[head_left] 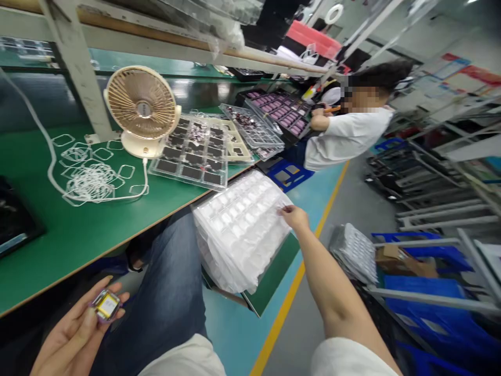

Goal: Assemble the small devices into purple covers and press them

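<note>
My left hand point(74, 334) is at the lower left, fingers closed round a small square electronic unit point(107, 305). The unit has a purple rim and a yellow-edged part with a white label on its upper face. On the far side of my leg, my right hand point(295, 217) pinches the right edge of a clear plastic bag point(230, 266). White trays with rows of small pockets point(238, 201) lie under that plastic. The stack rests on a green board point(276, 271) beside the bench. What sits in the pockets is hard to make out through the plastic.
A cream fan point(143, 107) stands on the green bench point(117, 222), near a heap of thin white frames point(92, 180). Clear trays of dark parts point(191, 156) lie at the bench edge. A person in a white shirt point(348, 138) sits farther along. Racks stand at right.
</note>
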`<state>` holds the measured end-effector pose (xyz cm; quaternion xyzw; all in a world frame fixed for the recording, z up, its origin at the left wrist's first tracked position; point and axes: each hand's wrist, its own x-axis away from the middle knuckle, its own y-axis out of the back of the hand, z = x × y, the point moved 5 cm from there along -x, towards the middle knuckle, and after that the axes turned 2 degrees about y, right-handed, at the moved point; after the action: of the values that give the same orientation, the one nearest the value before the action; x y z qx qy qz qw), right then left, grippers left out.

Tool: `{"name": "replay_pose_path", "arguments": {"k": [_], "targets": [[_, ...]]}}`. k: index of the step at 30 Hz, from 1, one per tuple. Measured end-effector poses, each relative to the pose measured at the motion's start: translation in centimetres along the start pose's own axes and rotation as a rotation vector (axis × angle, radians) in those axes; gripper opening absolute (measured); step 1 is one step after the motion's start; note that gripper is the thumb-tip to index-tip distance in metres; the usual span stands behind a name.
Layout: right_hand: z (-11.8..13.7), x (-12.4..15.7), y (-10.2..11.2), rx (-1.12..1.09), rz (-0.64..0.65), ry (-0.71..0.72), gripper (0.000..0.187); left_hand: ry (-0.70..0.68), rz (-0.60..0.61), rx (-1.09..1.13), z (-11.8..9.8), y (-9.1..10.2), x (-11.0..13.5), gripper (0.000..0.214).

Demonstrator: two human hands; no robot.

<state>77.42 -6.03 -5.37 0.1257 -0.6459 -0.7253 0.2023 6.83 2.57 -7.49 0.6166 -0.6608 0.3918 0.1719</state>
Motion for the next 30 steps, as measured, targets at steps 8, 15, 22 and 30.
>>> {"name": "replay_pose_path", "arguments": {"k": [8, 15, 22, 30], "targets": [[15.1, 20.9, -0.5, -0.542, 0.044, 0.439, 0.063, -0.171, 0.235, -0.021, -0.6, -4.6, 1.2, 0.041], [29.6, 39.5, -7.8, -1.018, 0.87, 0.554, 0.053, -0.218, 0.416, 0.05, -0.9, -4.3, 1.0, 0.044], [31.5, 43.7, -10.8, -1.153, 1.57, 0.267, 0.058, -0.27, 0.43, 0.204, -1.6, 0.0, 1.3, 0.037], [33.1, 42.9, -5.6, -1.144, 0.859, 1.015, 0.017, -0.357, 0.333, 0.178, -2.3, 1.6, 1.7, 0.043]]}}
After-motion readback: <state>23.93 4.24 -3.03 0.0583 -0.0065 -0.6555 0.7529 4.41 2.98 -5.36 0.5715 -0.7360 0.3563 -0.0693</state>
